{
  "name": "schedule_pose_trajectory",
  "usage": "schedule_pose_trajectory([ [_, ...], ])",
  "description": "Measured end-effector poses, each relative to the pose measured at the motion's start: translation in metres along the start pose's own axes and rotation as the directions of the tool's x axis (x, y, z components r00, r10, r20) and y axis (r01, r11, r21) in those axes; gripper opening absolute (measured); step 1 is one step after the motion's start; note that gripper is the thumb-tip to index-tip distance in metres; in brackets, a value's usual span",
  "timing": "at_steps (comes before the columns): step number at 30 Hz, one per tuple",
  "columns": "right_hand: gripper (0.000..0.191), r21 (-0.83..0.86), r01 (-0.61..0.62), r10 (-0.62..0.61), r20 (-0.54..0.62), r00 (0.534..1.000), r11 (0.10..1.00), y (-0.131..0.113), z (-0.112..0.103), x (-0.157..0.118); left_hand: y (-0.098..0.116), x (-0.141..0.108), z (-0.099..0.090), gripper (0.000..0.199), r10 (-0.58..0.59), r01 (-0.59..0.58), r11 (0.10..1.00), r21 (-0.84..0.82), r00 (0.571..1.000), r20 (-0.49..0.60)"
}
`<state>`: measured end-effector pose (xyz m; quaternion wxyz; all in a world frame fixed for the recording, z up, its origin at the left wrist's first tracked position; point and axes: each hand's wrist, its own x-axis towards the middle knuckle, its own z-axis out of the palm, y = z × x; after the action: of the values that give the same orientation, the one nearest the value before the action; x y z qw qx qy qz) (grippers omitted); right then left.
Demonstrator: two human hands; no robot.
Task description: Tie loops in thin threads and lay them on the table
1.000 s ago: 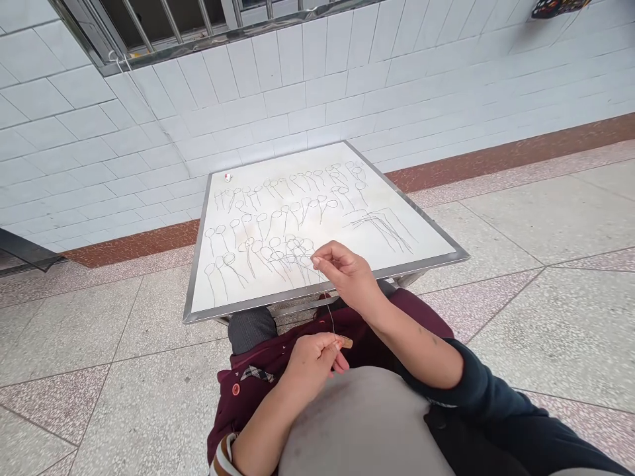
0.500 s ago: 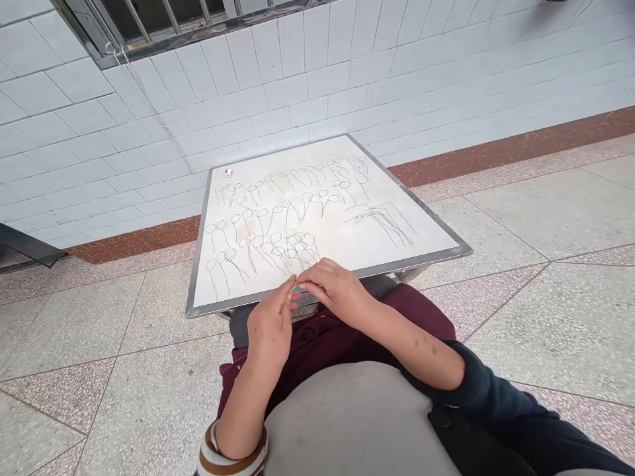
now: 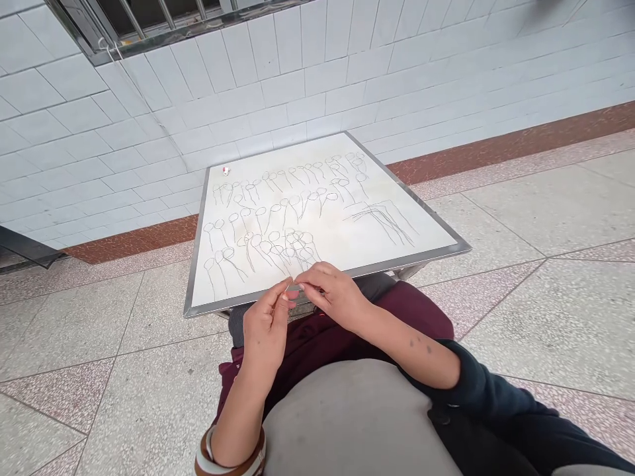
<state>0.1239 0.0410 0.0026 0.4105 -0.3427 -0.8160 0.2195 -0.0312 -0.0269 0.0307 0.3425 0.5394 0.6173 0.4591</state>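
My left hand point(image 3: 268, 322) and my right hand point(image 3: 335, 294) meet at the front edge of a white table point(image 3: 330, 231) with a grey metal rim. Both hands are closed, thumb against fingers. Between the fingertips is something thin and small, too fine to make out. Several dark wire or thread loops with long tails point(image 3: 295, 244) lie in rows across the tabletop. Straighter, unlooped strands point(image 3: 384, 221) form a bundle on the right part of the table.
A small red and white object point(image 3: 225, 171) sits at the table's back left corner. Behind the table stands a white tiled wall point(image 3: 297, 86) with a barred window point(image 3: 159, 16) at the upper left. Speckled floor point(image 3: 496, 317) surrounds the table, and my legs are under its front edge.
My left hand has shifted slightly left, and its fingertips have drawn a little apart from those of my right hand. The view has moved slightly.
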Motion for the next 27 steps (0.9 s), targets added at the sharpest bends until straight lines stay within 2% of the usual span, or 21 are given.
schedule_pose_trajectory([
  [4, 0.017, 0.019, 0.020, -0.020, 0.009, 1.000, 1.000, 0.000, 0.000, -0.001, 0.007, 0.002, 0.000, 0.036, 0.038, -0.032, 0.998, 0.050, 0.993, -0.114],
  [11, 0.017, 0.157, -0.081, 0.070, 0.071, 0.995, 0.984, -0.004, -0.002, 0.000, 0.016, 0.006, 0.005, 0.038, 0.020, -0.016, 1.000, 0.027, 0.983, -0.184],
  [18, 0.013, 0.329, -0.228, 0.205, 0.102, 0.973, 0.916, -0.008, -0.002, 0.001, 0.020, 0.009, 0.013, 0.042, 0.011, 0.000, 0.998, 0.055, 0.979, -0.204],
  [27, 0.014, 0.335, -0.264, 0.252, 0.078, 0.964, 0.905, -0.007, 0.002, 0.000, 0.029, 0.012, 0.020, 0.043, -0.013, 0.057, 0.983, 0.176, 0.970, -0.243],
])
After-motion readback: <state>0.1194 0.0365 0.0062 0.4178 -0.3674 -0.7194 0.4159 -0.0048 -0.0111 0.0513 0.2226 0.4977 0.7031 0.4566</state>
